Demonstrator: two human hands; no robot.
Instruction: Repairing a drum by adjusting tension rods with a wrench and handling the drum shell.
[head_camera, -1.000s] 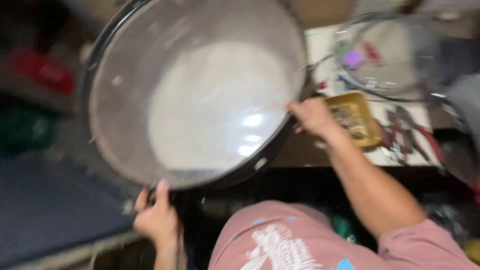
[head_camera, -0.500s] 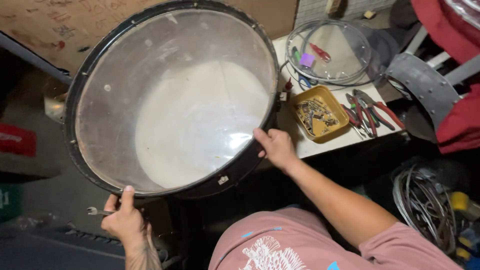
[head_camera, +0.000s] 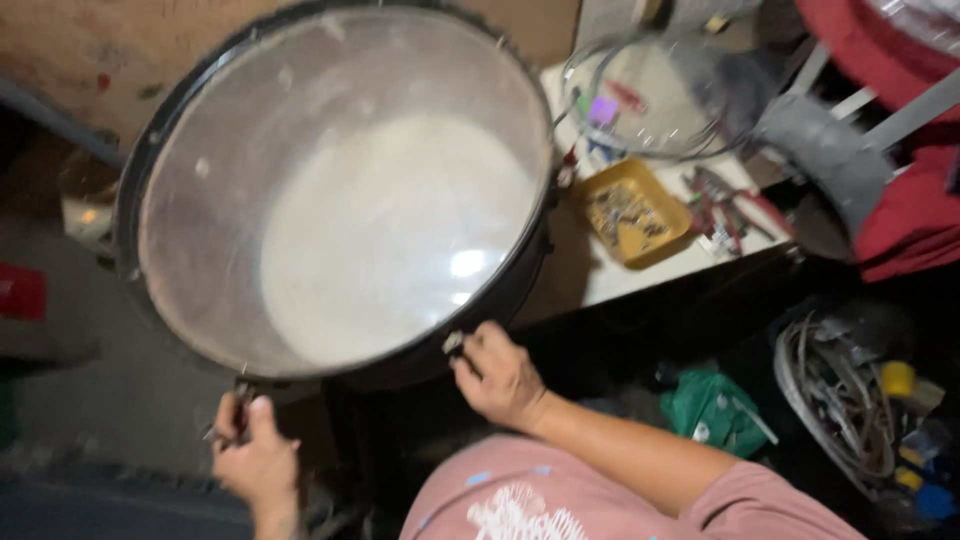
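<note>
The big drum (head_camera: 340, 190) is sitting tipped toward the person, with its pale, shiny skin facing up and its black rim all around. It is resting partly against the bench (head_camera: 600, 280), close to the person's lap.

The drum could be slipping or rolling, because it is big and round and only two hands are steadying it at the near edge. If it is tipping to the right, it could be knocking into the yellow tray (head_camera: 630, 210) of small bits or the clear drum skin (head_camera: 650, 95) lying on the bench. The picture is blurry, so things look to be moving fast, and that makes a slip more likely.

The left hand (head_camera: 255, 455) is closing its grip around a small metal tool (head_camera: 238, 405) at the bottom edge of the rim. The right hand (head_camera: 500, 375) is curling its fingers tight around another small metal piece (head_camera: 455, 343) at the rim. I cannot tell if those pieces are tuning keys or bolts.
</note>
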